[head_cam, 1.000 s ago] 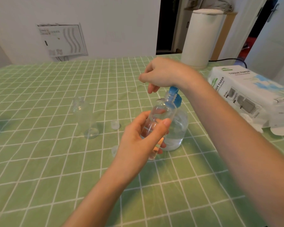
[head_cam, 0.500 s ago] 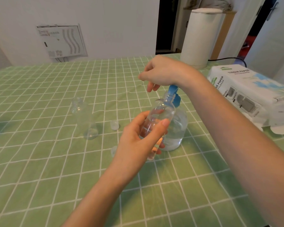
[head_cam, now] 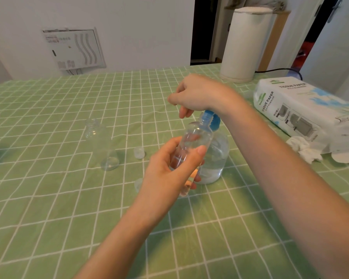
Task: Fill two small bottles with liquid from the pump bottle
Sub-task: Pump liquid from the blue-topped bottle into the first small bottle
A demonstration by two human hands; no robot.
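Head view: almost nothing has shifted in the last second, so I judge the first fill is still under way. The desk [head_cam: 48, 198] wears a soft green checked cloth. On it stands the round, clear plastic pump bottle [head_cam: 216, 158], part full. The heel of my right hand [head_cam: 197, 93] rests on its blue pump head [head_cam: 210, 117], fingers loosely curled and gripping nothing that shows. My left hand [head_cam: 165, 174] grips the first small bottle [head_cam: 195, 137], tilted with its mouth at the spout. The second small bottle [head_cam: 101, 146] stands open well to the left, and looks empty. Two small clear caps [head_cam: 139, 153] lie between.
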